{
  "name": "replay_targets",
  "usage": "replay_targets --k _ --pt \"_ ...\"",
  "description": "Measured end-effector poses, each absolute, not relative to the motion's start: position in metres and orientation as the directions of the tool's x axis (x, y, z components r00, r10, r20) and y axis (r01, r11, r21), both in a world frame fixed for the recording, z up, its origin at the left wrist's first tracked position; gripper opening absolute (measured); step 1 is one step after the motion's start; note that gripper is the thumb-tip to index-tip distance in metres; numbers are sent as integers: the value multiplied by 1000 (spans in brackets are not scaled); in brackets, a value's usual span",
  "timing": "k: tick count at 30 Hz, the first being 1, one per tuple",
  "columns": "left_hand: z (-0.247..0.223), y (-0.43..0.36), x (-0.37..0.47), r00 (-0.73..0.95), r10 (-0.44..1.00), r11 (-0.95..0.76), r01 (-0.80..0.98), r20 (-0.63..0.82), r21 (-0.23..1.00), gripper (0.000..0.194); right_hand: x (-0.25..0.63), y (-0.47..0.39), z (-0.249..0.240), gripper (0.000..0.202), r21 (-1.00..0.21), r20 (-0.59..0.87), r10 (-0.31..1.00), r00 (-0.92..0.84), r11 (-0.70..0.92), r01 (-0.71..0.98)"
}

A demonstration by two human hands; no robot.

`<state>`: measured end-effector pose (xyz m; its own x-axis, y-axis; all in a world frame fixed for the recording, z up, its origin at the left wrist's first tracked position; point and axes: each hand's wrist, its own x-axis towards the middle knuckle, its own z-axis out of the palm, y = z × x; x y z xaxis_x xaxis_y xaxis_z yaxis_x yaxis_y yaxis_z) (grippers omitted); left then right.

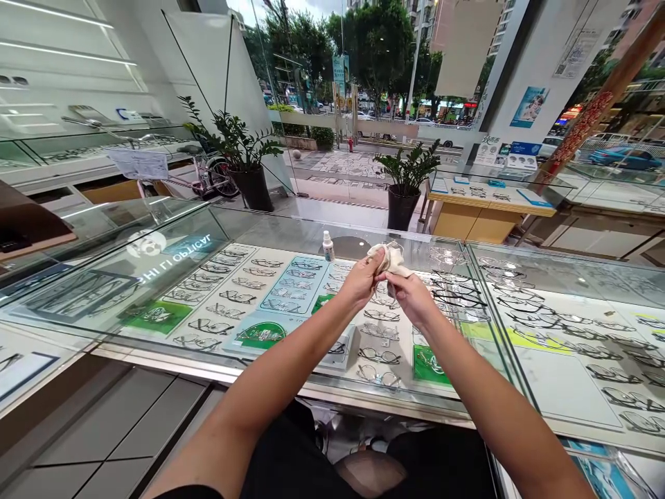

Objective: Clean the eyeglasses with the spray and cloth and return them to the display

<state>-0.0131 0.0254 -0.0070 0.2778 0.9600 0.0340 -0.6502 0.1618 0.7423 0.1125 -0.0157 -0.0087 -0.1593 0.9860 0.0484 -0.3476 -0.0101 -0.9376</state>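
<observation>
Above the glass counter, my left hand [361,278] is closed, its thumb pressing on a crumpled white cloth [395,260]. Close beside it, my right hand [415,296] is closed too, fingers pinched at the lower edge of the cloth. A pair of thin-framed eyeglasses [391,290] seems to be between the hands, mostly hidden by cloth and fingers. Just left of the hands, a small white spray bottle [327,246] stands upright on the counter top.
Beneath the hands, the glass display counter [280,229] holds rows of eyeglasses [382,355] on white, blue and green boards. Another showcase [566,402] adjoins at the right. Beyond stand two potted plants [405,201], a bicycle [208,173] and a wooden display table [467,220] before the window.
</observation>
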Motion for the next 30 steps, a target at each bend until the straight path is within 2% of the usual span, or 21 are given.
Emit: replay_targets --k 4,11,18,21,23,24,26,28,30 --pt "-2 31 -21 278 961 186 -635 -3 750 44 113 -18 -4 28 -948 67 985 -161 13 -317" --pt "9 34 -30 297 953 160 -656 57 738 32 125 -21 7 25 -942 51 978 -203 -20 -334" --pt "7 46 -44 313 948 164 -626 53 762 37 125 -28 19 29 -935 94 972 -214 12 -354" --pt "9 51 -58 367 930 204 -558 20 804 37 136 -35 35 27 -961 165 968 -189 115 -251" --pt "11 52 -68 424 906 232 -496 0 837 38 150 -41 49 24 -960 280 940 -197 277 -39" --pt "12 52 -73 459 889 247 -457 -12 854 38 158 -44 56 24 -919 356 904 -235 385 90" --pt "12 52 -81 548 835 278 -358 -40 892 41 171 -49 68 24 -737 453 813 -364 572 360" --pt "11 52 -86 648 758 285 -232 -70 930 47 179 -54 76 24 -445 490 722 -489 689 572" --pt "9 51 -88 728 678 265 -114 -102 957 51 181 -57 79 25 -120 451 650 -611 723 680"
